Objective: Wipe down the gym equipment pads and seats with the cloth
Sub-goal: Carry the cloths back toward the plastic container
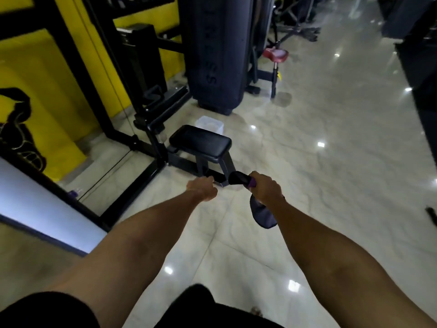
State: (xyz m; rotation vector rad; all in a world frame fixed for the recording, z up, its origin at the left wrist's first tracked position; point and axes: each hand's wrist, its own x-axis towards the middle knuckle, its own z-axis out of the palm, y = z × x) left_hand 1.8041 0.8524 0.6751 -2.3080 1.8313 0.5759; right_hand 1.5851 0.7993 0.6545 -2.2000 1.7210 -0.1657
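Note:
A low black padded seat (201,143) of a rowing machine stands on the tiled floor ahead of me, just beyond both hands. My right hand (264,187) grips a dark cloth (261,214); one end sticks out above the fist toward the seat and the other end hangs below the wrist. Something purple shows at the thumb. My left hand (203,190) is held out beside it with its fingers curled and nothing in it. Both hands are in the air, short of the seat.
The machine's black frame (142,138) runs left toward a yellow wall (47,74). A tall black weight-stack cover (212,55) stands behind the seat, with a clear plastic tub (209,123) at its foot. A red seat (275,54) is farther back. Glossy floor stretches right.

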